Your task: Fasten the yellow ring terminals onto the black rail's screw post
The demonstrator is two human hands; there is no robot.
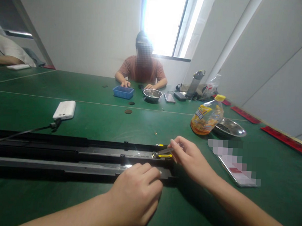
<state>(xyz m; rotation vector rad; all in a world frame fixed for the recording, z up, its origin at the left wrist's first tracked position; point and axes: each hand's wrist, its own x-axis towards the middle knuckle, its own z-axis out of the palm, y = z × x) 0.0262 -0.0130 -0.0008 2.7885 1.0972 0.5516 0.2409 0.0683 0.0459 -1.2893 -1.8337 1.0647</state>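
Wrench (165, 151) held over the right end of a long black frame (99, 158)

The wrench, as best the small, slightly blurred view allowed, had its head down in the far channel of the frame, just beside a yellow strip (166, 156). The right hand (185, 152) pinched its handle between thumb and fingers. The left hand (139, 190) lay over the near channel with its fingers curled; whether they gripped anything could not be told.

A small brass-coloured nut (155, 133) lay on the green bench (109, 124) beyond the frame. Farther left sat a white box (64, 109) with a black cable (29, 132). To the right, a snack jar (204, 119) with a yellow lid stood next to a metal bowl (233, 128), and a phone (236, 169) lay nearer. Across the bench sat a person in a reddish shirt (143, 70), one hand at a blue basket (123, 93), near a second metal bowl (152, 96).
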